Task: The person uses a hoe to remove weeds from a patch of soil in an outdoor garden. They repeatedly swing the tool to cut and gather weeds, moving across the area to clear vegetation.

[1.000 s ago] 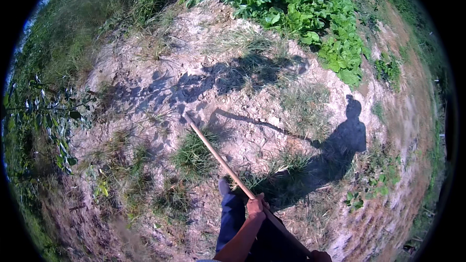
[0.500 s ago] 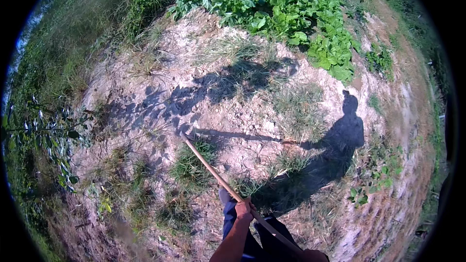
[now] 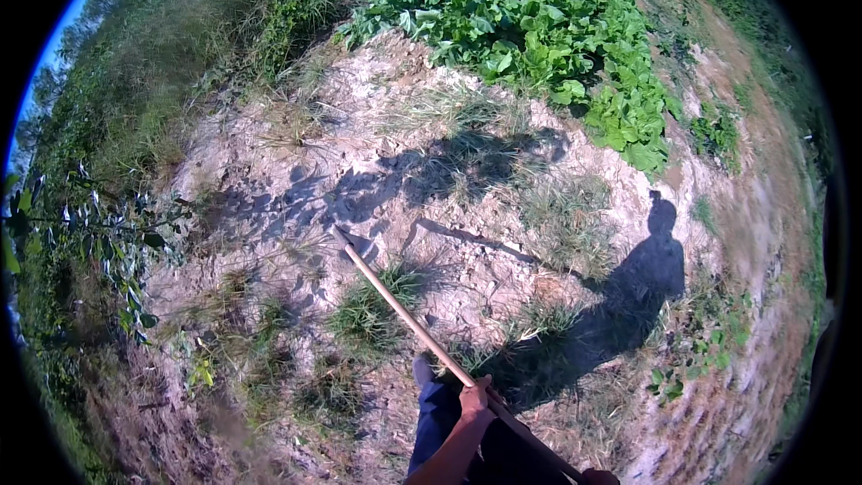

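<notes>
My left hand is wrapped round the long wooden handle of a hoe partway along it. At the bottom edge my right hand, partly cut off, closes on the handle's near end. The handle slants away to the far left, and its head end is over pale, cloddy soil. A gap parts that end from its shadow, so it appears raised off the ground. Little of the blade shows. Just right of the head end grows a grass tuft.
Leafy green vegetables grow at the far side. Tall grass stands far left, and a leafy branch reaches in from the left. My shoe is beside the handle. My shadow falls to the right.
The hoe's head end has lifted, and its shadow has come away from it. My left hand and the handle are slightly farther right in view, which has shifted a little.
</notes>
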`<action>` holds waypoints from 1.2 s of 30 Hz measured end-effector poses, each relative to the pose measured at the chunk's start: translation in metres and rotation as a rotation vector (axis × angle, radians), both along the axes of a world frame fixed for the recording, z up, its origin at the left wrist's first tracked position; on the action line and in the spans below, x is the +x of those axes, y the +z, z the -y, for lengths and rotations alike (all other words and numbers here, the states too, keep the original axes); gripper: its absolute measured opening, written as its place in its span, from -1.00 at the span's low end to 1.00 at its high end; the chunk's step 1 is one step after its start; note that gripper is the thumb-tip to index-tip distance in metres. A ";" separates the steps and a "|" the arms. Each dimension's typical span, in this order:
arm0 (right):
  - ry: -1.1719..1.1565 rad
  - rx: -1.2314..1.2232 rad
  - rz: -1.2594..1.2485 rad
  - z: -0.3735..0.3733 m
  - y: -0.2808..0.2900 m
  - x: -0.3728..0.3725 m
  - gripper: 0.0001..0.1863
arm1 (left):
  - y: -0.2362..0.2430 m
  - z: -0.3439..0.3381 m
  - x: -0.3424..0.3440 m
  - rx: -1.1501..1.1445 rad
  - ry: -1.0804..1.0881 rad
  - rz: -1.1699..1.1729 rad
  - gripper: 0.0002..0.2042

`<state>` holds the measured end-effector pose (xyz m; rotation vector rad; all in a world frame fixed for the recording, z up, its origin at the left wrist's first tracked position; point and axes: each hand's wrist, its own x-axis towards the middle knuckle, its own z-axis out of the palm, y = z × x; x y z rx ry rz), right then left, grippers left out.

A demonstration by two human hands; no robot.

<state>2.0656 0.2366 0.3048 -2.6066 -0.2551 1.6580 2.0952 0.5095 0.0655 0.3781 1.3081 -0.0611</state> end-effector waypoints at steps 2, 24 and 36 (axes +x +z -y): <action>-0.066 -0.002 -0.004 -0.009 -0.012 0.006 -0.65 | 0.010 -0.022 0.017 0.030 0.058 0.026 -0.85; -0.078 0.050 -0.070 0.037 0.062 -0.004 -0.74 | -0.004 0.078 -0.011 -0.127 -0.063 -0.071 -0.79; 0.091 0.131 0.047 0.060 0.014 -0.038 -0.74 | 0.019 0.053 0.014 -0.151 -0.129 0.110 -0.82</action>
